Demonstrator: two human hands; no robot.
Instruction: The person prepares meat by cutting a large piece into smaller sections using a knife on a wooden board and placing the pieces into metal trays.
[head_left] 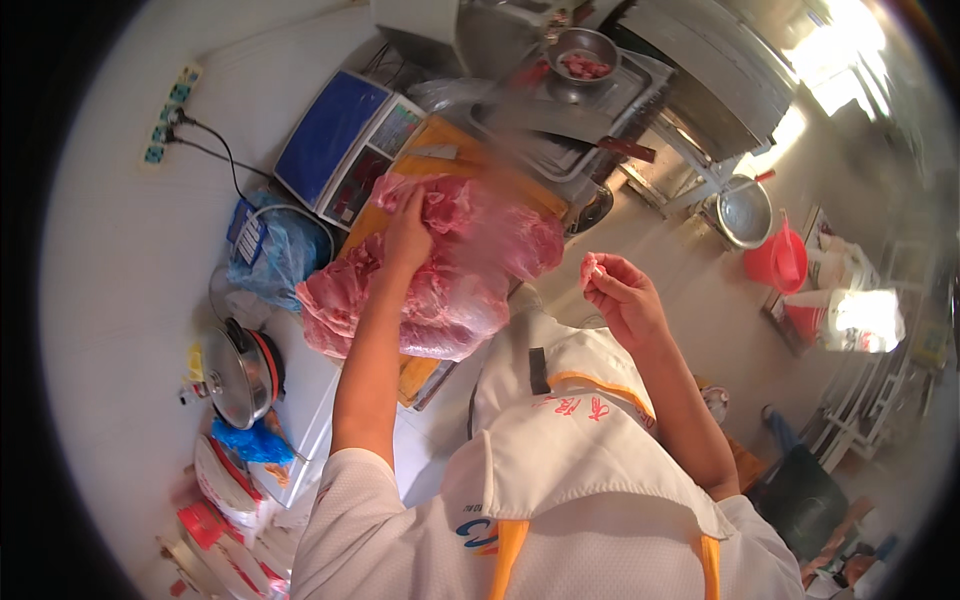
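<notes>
The big raw meat (440, 295) is laid on the yellow board (437, 133) and is touched by the left hand (408, 240), but whether it is gripped cannot be told. A small bit of meat (589, 270) is pinched by the right hand (626, 295), to the right of the board

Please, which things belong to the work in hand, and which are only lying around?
In use:
left hand, touching raw meat
right hand, pinching a small piece
board beneath the meat

Seemingly lying around:
scale
lidded pan
red bucket
</notes>
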